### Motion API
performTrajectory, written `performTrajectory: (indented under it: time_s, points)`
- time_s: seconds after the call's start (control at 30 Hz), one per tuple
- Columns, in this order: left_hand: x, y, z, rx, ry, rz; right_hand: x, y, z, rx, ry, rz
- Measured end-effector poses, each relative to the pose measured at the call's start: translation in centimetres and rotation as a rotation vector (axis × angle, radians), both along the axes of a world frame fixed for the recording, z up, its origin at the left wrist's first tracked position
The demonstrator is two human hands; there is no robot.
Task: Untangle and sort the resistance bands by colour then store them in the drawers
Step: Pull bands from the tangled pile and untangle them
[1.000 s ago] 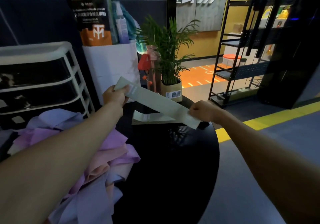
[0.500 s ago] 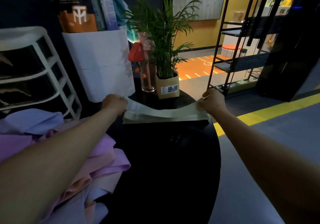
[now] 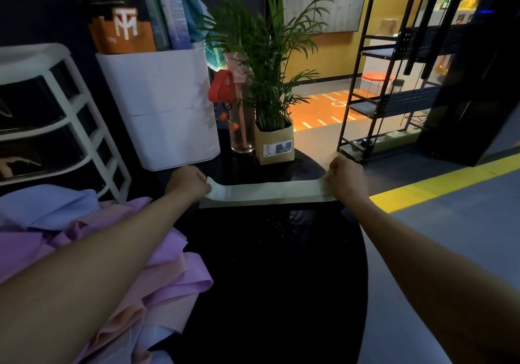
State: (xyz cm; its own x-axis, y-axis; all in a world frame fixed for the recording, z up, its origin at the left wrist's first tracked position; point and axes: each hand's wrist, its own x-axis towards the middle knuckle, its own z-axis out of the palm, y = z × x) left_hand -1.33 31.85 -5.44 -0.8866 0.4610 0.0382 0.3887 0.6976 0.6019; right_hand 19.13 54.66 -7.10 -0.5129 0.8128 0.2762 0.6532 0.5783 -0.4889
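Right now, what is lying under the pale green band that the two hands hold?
Under the pale green band, held by the left hand and right hand, shows only the black round table. A folded lower layer of the same band shows at its edge; anything beneath is hidden.

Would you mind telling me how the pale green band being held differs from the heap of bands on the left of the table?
The pale green band is one strip, stretched flat between the left hand and right hand; the heap of bands is many, crumpled and overlapping. The band is pale green; the heap mixes purple, pink and lilac-blue. Nothing grips the heap. Both sit over the black table.
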Motion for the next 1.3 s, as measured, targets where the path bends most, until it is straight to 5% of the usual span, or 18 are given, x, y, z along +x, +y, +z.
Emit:
performTrajectory:
  time_s: [0.23,0.4,0.57,0.93,1.3]
  points:
    - [-1.6,-0.7,0.1,-0.084,0.065,-0.283,-0.5,-2.5,0.4,0.253,-0.195,0.075]
    - [-2.3,-1.1,0.5,-0.281,0.029,-0.529,-2.5,-5.5,1.3,-0.015,-0.301,0.544]
    - [-3.1,-0.9,-0.4,-0.322,0.035,-0.538,-4.6,-5.5,0.9,-0.083,-0.475,0.539]
    - [-2.8,-0.6,-0.4,-0.287,0.062,-0.54,-5.2,-5.8,1.0,-0.094,-0.475,0.515]
    - [1.4,-6.5,7.7,-0.031,0.242,-0.493,-6.8,-14.6,6.4,0.028,-0.091,0.629]
